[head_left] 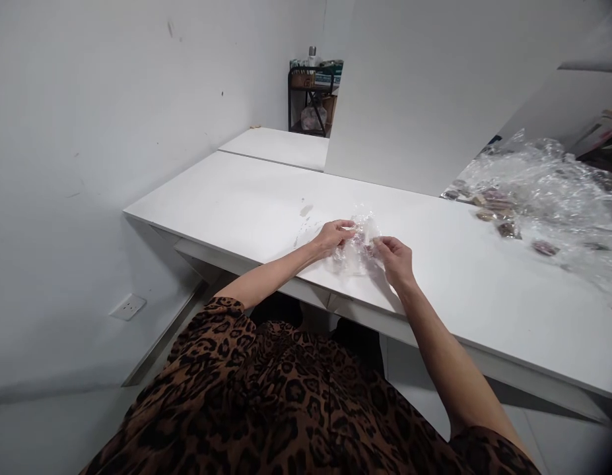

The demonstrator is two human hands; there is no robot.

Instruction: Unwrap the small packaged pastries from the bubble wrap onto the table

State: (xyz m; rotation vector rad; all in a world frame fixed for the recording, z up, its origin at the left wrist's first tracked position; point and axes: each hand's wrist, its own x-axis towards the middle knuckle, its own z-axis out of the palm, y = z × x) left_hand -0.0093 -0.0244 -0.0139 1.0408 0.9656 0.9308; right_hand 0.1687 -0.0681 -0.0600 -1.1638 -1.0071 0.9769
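Note:
Between my hands, low over the white table (246, 204), is a crumpled clear plastic bag (354, 260). Something pinkish-purple shows through it, too blurred to name. My left hand (334, 236) grips the bag's left side, thumb and fingers closed on the film. On the right side, my right hand (395, 257) pinches the plastic between thumb and fingertips. Folds of film hide part of the contents.
At the table's right lies a large heap of clear plastic wrap (558, 178) with several small dark and purple pieces (546, 247). A tall grey-white panel (424, 92) stands along the back edge. Beyond is a black shelf (310, 89); a wall (88, 132) bounds the left.

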